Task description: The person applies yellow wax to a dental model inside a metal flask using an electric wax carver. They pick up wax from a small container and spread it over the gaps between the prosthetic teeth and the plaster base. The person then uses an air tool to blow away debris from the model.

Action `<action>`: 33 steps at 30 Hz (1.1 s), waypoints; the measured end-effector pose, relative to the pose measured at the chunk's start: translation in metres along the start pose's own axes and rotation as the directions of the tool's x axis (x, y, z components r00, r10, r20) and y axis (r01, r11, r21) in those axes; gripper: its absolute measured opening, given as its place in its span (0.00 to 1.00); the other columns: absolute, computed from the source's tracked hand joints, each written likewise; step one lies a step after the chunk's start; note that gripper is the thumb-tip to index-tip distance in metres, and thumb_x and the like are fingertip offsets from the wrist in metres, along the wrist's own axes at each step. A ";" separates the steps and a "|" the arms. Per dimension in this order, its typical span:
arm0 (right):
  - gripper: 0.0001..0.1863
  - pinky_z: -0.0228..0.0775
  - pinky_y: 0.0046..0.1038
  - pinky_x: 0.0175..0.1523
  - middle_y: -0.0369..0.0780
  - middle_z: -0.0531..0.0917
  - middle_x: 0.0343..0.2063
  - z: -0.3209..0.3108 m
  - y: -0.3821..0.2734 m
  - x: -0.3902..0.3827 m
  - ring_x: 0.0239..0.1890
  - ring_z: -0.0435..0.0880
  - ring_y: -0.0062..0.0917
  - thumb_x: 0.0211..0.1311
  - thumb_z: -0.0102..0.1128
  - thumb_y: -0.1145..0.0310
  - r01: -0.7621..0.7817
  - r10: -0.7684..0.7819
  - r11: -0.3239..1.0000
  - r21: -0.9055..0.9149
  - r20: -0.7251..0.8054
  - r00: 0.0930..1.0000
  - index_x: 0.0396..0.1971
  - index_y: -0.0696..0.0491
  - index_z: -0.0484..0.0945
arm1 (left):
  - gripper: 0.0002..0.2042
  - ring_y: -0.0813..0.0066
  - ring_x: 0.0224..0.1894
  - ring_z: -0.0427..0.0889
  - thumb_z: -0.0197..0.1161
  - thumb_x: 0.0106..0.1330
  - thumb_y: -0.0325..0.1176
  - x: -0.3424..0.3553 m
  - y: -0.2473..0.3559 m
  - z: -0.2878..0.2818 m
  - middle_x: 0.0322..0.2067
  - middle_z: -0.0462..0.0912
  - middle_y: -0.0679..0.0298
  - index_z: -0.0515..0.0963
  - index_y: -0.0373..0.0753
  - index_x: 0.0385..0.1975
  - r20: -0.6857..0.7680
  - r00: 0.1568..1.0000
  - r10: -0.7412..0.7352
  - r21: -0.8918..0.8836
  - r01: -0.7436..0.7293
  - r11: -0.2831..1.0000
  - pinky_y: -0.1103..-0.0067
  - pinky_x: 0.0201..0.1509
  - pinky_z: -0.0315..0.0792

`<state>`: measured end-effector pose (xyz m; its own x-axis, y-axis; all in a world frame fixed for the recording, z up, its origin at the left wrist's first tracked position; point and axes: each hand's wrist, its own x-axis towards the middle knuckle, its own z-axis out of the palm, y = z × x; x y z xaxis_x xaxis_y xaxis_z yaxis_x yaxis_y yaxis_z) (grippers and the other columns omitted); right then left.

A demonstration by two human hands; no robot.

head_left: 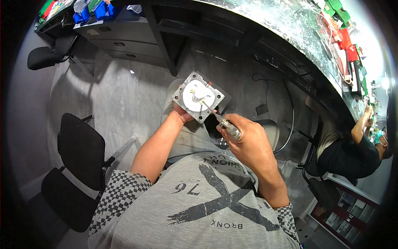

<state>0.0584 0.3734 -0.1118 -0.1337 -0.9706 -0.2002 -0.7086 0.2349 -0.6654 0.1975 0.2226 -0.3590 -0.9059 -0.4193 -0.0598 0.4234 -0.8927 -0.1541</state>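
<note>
My left hand (pixel 183 113) supports a square grey metal housing (pixel 194 77) from its left side and below, its fingers partly hidden under it. The housing has a hole at each corner, and a round white disc (pixel 192 103) fills its middle. Small brass-coloured parts sit on the disc, with a pale curved piece between them. In my right hand (pixel 250 135) is a screwdriver (pixel 230 128) with a see-through handle. Its shaft slants up and left, and its tip meets the brass part near the disc's right edge. Glare blurs the disc's details.
A long workbench (pixel 269 25) curves across the far side, with red and green items at its right end. Drawers (pixel 120 43) stand at far left. A black chair (pixel 81 151) is on my left. To the right sits another person (pixel 350 153), arms stretched toward the bench. A cable (pixel 292 112) hangs below it.
</note>
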 end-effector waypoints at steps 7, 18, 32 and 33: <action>0.13 0.78 0.43 0.43 0.49 0.85 0.36 -0.003 0.000 0.001 0.40 0.86 0.47 0.64 0.65 0.67 -0.016 0.016 1.000 -0.010 -0.043 0.999 0.44 0.58 0.78 | 0.29 0.43 0.72 0.62 0.44 0.72 0.63 0.001 0.000 -0.002 0.73 0.62 0.63 0.68 0.60 0.69 0.029 1.000 -0.003 -0.002 0.003 1.000 0.25 0.59 0.60; 0.11 0.77 0.44 0.42 0.50 0.85 0.34 -0.002 0.001 -0.001 0.39 0.85 0.48 0.64 0.65 0.67 -0.007 0.009 1.000 0.019 -0.067 0.998 0.42 0.57 0.79 | 0.29 0.43 0.71 0.65 0.45 0.72 0.64 0.002 -0.002 -0.001 0.73 0.62 0.62 0.68 0.60 0.69 0.067 0.998 -0.001 0.018 -0.001 1.000 0.25 0.59 0.61; 0.12 0.77 0.43 0.42 0.50 0.85 0.35 0.001 0.000 0.001 0.38 0.86 0.48 0.64 0.65 0.67 0.006 -0.002 0.998 0.060 -0.072 0.997 0.43 0.57 0.79 | 0.35 0.42 0.71 0.64 0.54 0.64 0.69 0.001 0.000 -0.003 0.73 0.61 0.65 0.67 0.63 0.69 0.004 1.000 0.009 0.097 -0.009 0.995 0.25 0.59 0.61; 0.12 0.78 0.43 0.42 0.50 0.85 0.36 0.000 0.000 0.003 0.39 0.86 0.48 0.64 0.65 0.67 -0.015 0.018 0.999 0.039 -0.080 0.997 0.43 0.57 0.79 | 0.35 0.42 0.71 0.64 0.54 0.64 0.69 0.002 0.000 -0.004 0.73 0.61 0.65 0.67 0.63 0.69 0.003 1.000 0.010 0.097 -0.011 0.995 0.25 0.59 0.61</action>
<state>0.0576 0.3707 -0.1123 -0.2010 -0.9674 -0.1543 -0.6791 0.2511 -0.6898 0.1959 0.2227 -0.3629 -0.9014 -0.4291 -0.0583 0.4321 -0.9000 -0.0566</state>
